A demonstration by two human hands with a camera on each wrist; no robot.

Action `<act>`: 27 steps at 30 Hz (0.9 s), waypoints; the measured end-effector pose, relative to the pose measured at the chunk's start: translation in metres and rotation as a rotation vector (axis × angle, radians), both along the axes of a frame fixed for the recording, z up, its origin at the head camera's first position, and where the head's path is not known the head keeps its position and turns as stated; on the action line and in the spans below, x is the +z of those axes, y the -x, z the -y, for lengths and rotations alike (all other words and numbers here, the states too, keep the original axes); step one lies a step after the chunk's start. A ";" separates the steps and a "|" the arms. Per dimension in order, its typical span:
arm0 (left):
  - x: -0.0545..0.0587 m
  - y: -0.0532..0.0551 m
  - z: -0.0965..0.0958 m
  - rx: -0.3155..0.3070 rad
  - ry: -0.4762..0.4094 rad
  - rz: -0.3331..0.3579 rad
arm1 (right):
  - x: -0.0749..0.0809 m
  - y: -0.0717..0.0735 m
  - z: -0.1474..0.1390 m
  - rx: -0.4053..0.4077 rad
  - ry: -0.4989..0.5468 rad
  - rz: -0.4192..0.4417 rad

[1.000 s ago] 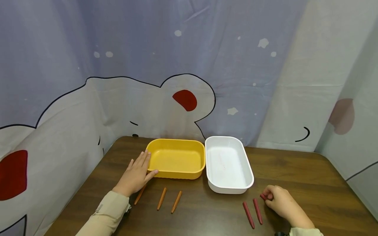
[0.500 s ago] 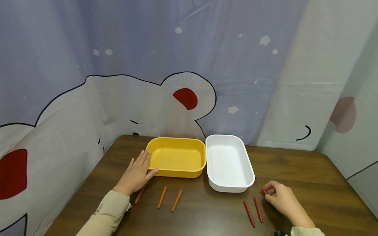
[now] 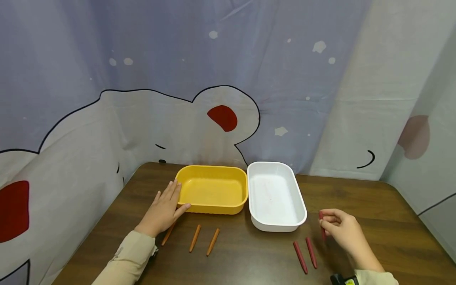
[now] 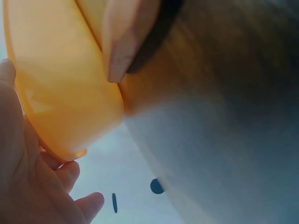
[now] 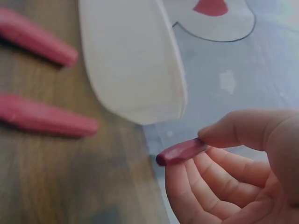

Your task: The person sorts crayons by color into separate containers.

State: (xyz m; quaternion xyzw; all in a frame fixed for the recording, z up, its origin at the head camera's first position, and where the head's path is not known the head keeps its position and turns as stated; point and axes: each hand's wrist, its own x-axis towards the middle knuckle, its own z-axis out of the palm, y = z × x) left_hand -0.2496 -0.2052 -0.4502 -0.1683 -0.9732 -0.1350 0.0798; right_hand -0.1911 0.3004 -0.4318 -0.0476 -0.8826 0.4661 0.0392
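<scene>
My right hand pinches a dark red crayon between thumb and fingertips, to the right of the white tray. Two more red crayons, a left one and a right one, lie on the table just left of that hand. With its fingers outstretched, my left hand rests on the left end of the yellow tray. Orange crayons lie in front of this tray: one in the middle, one to the right, and one partly hidden beneath the left hand.
Both trays stand side by side near the back edge of the brown wooden table, and nothing lies in either. A printed curtain hangs directly behind the table and along both sides.
My right hand has lifted the third red crayon off the table and moved slightly up and away, turning it more upright. The left hand has stayed on the yellow tray.
</scene>
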 end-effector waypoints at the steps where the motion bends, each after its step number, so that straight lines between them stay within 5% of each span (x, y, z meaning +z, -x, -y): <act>1: 0.000 0.000 0.000 -0.001 0.000 -0.001 | 0.001 0.000 0.000 0.000 0.032 -0.004; 16: 0.000 -0.001 -0.001 -0.005 -0.011 -0.016 | 0.024 0.014 0.013 0.187 0.566 -0.024; 27: -0.001 -0.001 -0.001 -0.004 -0.011 -0.021 | 0.029 0.037 0.043 0.244 0.630 -0.005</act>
